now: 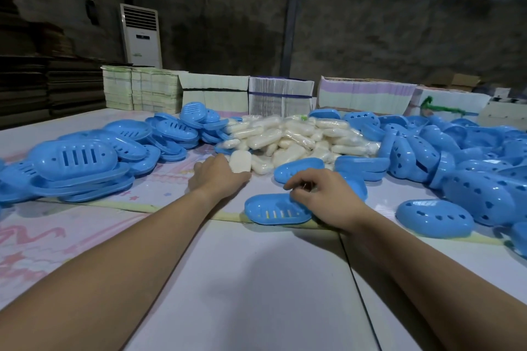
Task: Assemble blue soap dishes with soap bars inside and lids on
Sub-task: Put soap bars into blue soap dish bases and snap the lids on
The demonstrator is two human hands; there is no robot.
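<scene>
A blue slotted soap dish tray (273,212) lies on the table's middle, and my right hand (322,196) rests on its right end with fingers curled over the rim. My left hand (218,175) holds a wrapped white soap bar (241,162) at the near edge of the soap bar pile (293,137). Blue slotted trays (79,165) are heaped on the left. Blue dishes with round holes (470,174) are heaped on the right. One of those dishes (435,218) lies upside down near my right hand.
Bundles of flat printed cartons (279,97) line the table's far edge. A white standing air conditioner (141,34) is against the back wall. A strip of tape (134,206) runs across the table surface (256,279) before me.
</scene>
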